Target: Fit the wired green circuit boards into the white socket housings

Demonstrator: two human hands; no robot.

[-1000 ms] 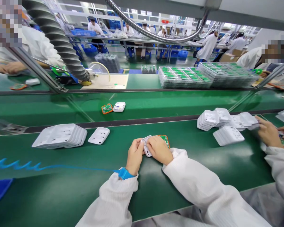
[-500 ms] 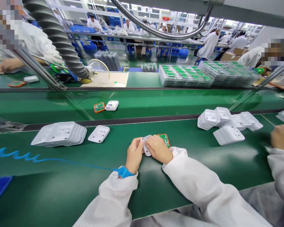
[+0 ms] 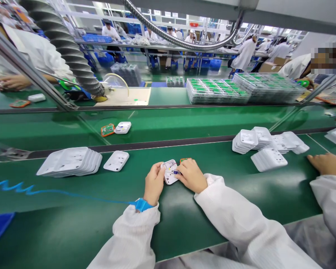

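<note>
My left hand (image 3: 154, 183), with a blue strap at its wrist, grips a white plastic housing (image 3: 169, 178) by its left edge. The housing lies open side up, with thin wires and a yellow spot inside. My right hand (image 3: 192, 175) bends over its right edge, fingertips pinched at a small dark-blue part (image 3: 176, 172) on wires. Behind those fingers a green circuit board in an orange frame (image 3: 182, 160) shows only in part. One loose white housing (image 3: 116, 161) lies to the left, apart from both hands.
White housings are stacked at left (image 3: 70, 161) and right (image 3: 268, 160). An orange-framed board (image 3: 108, 129) and a white housing (image 3: 123, 127) sit on the green belt. Trays of boards (image 3: 217, 91) stand beyond. A co-worker's hand (image 3: 327, 163) rests at right. A blue coiled cord (image 3: 72, 193) reaches my left wrist.
My right hand has drawn back to the right edge of the housing, uncovering its inside and the blue part. It now covers more of the nearby board. The pair on the belt has moved left.
</note>
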